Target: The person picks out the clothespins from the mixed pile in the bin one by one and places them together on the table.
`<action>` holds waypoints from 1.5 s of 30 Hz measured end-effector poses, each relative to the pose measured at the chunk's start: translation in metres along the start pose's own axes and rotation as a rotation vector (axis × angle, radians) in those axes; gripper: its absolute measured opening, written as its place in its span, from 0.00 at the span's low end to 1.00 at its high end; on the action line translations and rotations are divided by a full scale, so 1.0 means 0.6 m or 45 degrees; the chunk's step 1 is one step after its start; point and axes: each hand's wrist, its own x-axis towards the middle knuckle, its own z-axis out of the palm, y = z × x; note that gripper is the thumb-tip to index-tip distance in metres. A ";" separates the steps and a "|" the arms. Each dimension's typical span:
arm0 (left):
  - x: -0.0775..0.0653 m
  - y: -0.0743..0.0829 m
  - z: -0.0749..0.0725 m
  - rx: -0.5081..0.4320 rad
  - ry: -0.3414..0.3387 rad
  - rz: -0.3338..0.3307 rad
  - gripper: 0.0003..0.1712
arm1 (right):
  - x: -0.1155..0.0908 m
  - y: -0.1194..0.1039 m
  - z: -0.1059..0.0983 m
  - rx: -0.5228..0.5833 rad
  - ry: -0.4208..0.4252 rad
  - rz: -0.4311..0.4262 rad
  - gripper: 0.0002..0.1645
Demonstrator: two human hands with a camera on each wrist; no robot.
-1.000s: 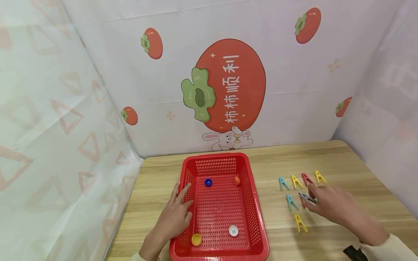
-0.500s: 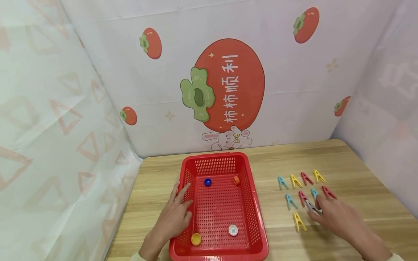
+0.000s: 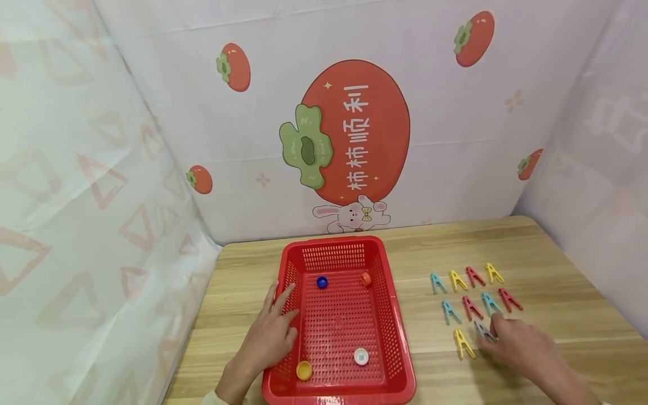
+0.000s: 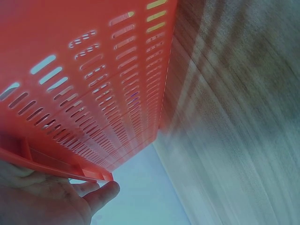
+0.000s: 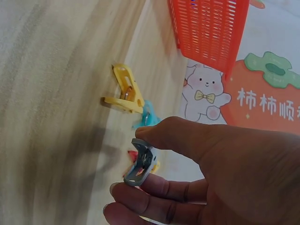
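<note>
My right hand (image 3: 521,349) pinches a grey clothespin (image 5: 143,161) between thumb and fingers, low over the table in front of the rows of clothespins. Just left of it is a yellow clothespin (image 3: 463,343); a blue clothespin (image 3: 491,304) and a red clothespin (image 3: 472,307) lie behind it. On the left rim of the red basket (image 3: 396,332) rests my left hand (image 3: 268,337), its fingers spread and mostly straight. The left wrist view shows that hand at the rim (image 4: 51,166), with one finger outside it.
Inside the basket lie a blue cap (image 3: 322,282), an orange cap (image 3: 366,279), a yellow cap (image 3: 304,370) and a white cap (image 3: 361,356). Several more clothespins, such as a yellow one (image 3: 494,273), lie in rows on the wooden table (image 3: 430,247). Printed cloth (image 3: 435,197) hangs behind.
My right hand has moved toward the front and slightly right with the grey clothespin, uncovering a blue and two red clothespins. The left hand has stayed on the rim.
</note>
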 end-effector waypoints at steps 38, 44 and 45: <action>0.005 -0.004 0.005 -0.013 -0.007 -0.033 0.19 | 0.000 0.014 0.037 0.030 0.001 0.119 0.24; 0.004 -0.003 0.004 -0.014 0.001 -0.021 0.19 | -0.001 0.014 0.040 0.032 0.018 0.106 0.24; 0.003 -0.003 0.004 -0.013 0.004 -0.017 0.19 | -0.002 0.013 0.040 0.033 0.020 0.103 0.23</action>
